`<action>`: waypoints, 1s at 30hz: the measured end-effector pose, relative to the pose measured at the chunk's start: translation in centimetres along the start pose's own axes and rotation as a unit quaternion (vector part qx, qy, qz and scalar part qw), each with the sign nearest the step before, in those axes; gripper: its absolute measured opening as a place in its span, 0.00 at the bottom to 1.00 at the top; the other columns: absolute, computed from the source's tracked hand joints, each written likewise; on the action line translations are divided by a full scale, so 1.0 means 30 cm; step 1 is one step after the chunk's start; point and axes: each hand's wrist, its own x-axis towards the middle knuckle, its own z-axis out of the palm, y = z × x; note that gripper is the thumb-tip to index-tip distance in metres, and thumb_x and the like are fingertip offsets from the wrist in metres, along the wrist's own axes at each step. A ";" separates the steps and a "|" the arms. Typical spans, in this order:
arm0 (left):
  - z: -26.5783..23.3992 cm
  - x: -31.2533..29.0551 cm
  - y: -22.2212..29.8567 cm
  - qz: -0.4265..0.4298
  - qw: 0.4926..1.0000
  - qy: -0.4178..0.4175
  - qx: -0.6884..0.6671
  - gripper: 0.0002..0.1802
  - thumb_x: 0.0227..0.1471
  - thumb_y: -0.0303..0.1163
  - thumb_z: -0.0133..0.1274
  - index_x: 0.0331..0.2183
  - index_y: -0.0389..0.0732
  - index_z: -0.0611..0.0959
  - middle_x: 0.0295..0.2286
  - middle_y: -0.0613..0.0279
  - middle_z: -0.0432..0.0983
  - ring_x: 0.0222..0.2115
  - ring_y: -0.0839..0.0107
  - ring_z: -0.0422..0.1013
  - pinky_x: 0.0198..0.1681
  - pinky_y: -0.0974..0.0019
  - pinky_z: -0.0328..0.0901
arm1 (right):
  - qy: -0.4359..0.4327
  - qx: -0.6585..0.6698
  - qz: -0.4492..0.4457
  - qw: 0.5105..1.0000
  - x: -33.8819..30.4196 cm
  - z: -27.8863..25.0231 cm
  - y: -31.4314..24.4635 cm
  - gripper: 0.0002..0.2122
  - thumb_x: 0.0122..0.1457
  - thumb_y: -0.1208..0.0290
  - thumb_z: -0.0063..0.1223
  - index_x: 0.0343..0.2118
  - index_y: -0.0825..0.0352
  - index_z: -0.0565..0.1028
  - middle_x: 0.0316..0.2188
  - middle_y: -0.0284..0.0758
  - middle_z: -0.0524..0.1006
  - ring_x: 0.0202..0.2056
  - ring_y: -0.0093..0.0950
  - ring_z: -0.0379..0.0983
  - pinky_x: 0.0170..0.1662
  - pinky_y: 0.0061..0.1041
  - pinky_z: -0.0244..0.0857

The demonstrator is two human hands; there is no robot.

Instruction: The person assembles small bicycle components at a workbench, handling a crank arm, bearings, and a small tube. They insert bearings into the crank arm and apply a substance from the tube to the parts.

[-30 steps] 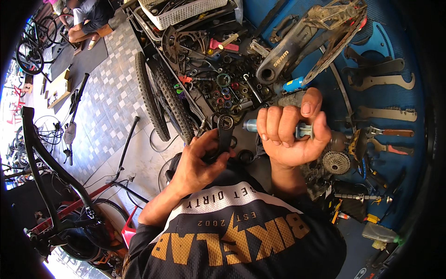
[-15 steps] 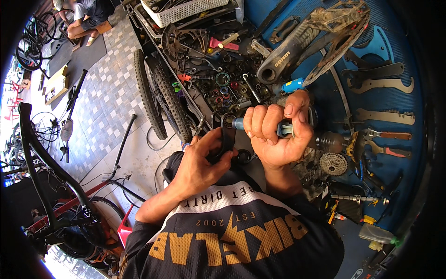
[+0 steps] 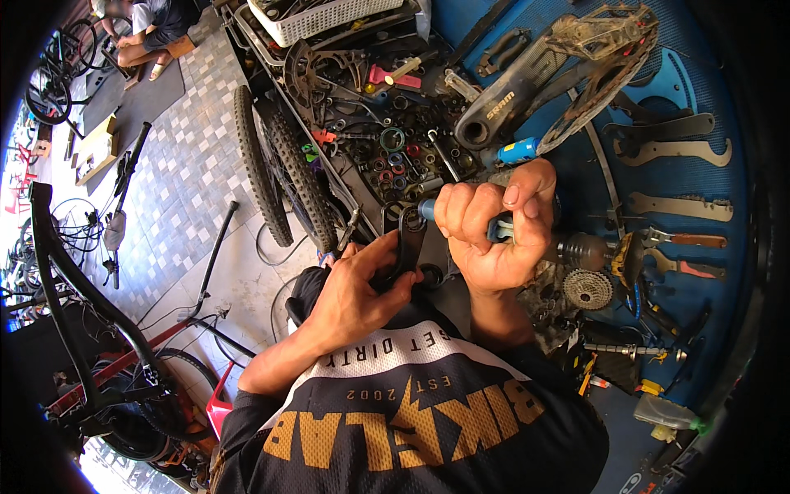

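My left hand (image 3: 358, 288) is closed around a black linkage piece (image 3: 410, 243), dark and flat-sided, with round eyes at its upper end. My right hand (image 3: 494, 230) makes a fist around a blue-grey, syringe-like tube (image 3: 426, 210). Its narrow end comes out on the left, right beside an eye of the linkage; whether they touch I cannot tell. A flanged end with a pale rod shows between my thumb and curled fingers. Most of the tube's body is hidden inside the fist.
Beyond my hands, a parts tray (image 3: 403, 160) holds many rings and small parts. A crank arm (image 3: 502, 111) lies on the blue bench at right, near several wrenches (image 3: 675, 152) and a cassette (image 3: 588, 288). Tyres (image 3: 292, 173) stand at left; a black frame (image 3: 78, 272) is farther left.
The linkage piece has shifted slightly right and turned, showing more of its flat face. My right hand has barely moved, still gripping the tube.
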 end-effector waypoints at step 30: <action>-0.209 -0.034 -0.216 -0.070 0.980 0.163 -0.091 0.22 0.63 0.21 0.54 0.57 0.29 0.76 0.35 0.57 0.86 0.31 0.80 0.77 0.32 0.76 0.69 | 0.092 -0.329 0.056 0.938 -0.155 -0.245 -0.175 0.14 0.74 0.64 0.43 0.45 0.73 0.72 0.20 0.34 0.73 0.22 0.21 0.68 0.29 0.24 0.63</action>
